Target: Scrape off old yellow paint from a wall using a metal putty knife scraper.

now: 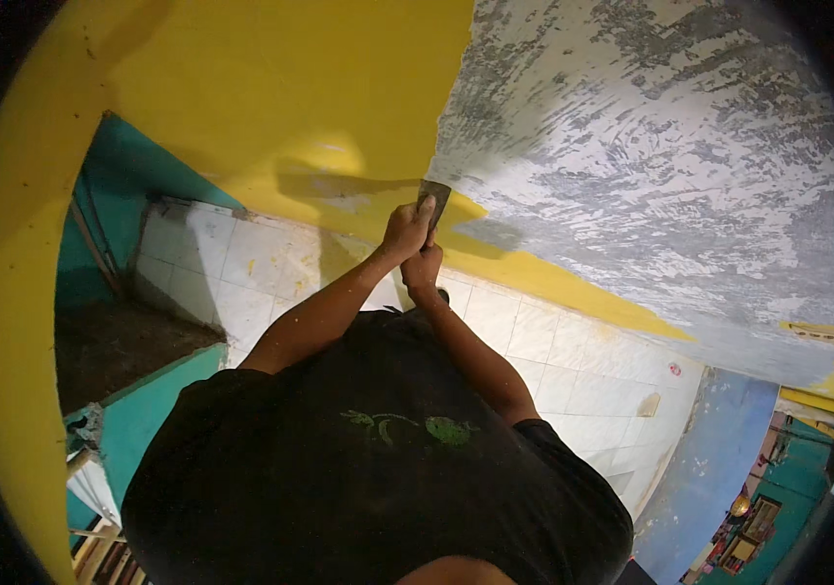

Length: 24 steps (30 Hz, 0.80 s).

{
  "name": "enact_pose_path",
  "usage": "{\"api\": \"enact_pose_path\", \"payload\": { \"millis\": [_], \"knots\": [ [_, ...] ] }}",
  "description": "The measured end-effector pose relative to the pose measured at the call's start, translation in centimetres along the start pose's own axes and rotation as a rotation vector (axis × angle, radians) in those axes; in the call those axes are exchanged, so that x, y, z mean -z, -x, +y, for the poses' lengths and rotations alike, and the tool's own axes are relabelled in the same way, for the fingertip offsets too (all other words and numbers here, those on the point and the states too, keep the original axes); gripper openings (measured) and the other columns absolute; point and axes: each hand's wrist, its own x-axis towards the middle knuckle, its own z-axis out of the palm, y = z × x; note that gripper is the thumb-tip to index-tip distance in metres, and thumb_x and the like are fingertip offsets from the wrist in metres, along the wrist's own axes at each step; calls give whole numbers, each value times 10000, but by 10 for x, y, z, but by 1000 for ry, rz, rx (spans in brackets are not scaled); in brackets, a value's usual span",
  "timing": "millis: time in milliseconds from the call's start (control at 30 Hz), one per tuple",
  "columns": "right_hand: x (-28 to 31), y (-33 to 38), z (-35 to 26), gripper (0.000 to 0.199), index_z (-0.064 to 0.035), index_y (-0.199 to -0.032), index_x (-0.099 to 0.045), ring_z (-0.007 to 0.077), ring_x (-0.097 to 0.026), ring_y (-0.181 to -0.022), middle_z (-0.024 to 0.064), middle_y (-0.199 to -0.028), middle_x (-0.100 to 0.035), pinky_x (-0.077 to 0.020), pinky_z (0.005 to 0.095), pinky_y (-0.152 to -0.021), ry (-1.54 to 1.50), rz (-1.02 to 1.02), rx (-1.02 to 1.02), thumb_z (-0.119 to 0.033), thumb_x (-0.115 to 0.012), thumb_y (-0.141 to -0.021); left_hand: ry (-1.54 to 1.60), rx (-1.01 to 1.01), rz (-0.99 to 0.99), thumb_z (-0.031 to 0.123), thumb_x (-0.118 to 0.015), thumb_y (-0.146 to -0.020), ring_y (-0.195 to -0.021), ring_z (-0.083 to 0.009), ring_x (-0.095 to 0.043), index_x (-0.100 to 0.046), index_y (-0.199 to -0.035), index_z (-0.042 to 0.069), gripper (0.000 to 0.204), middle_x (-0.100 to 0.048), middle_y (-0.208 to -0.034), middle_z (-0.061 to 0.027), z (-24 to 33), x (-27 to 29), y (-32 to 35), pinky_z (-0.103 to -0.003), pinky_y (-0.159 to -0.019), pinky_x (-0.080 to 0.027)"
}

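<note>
Both hands close tightly on a flat metal scraper (433,203), the left hand (405,231) wrapped over its upper handle and the right hand (423,265) gripping just beneath, fingers fully curled. The blade juts up past the left fingertips and presses against the wall where yellow paint (290,88) meets a scraped grey-white patch (670,156) spreading to the right of the fingers. Below the knuckles lies a white tiled floor (553,351), partly hidden by the person's black shirt (358,468).
</note>
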Motion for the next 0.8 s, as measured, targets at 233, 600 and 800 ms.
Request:
{"api": "enact_pose_path", "payload": {
  "millis": [233, 600, 800],
  "knots": [
    [3, -10, -49, 250, 51, -778, -502, 196, -508, -592, 149, -636, -542, -407, 354, -568, -209, -13, 71, -192, -545, -820, -24, -143, 42, 414, -401, -891, -390, -165, -509, -485, -501, 33, 551, -475, -411, -48, 12, 1, -6, -311, -422, -404],
    [14, -26, -60, 298, 47, -729, -459, 197, -506, -597, 157, -616, -520, -394, 358, -540, -34, -67, 37, -224, -562, -799, 23, -120, -29, 398, -420, -890, -384, -139, -491, -486, -519, 34, 524, -466, -412, -34, 53, 0, -5, -304, -413, -392],
    [9, -9, -34, 283, 33, -690, -470, 171, -492, -581, 133, -601, -527, -386, 348, -520, -22, -44, 45, -214, -562, -794, 18, -131, 21, 392, -411, -895, -380, -136, -485, -482, -527, 28, 523, -458, -407, -43, 28, -1, -1, -301, -401, -385]
  ]
}}
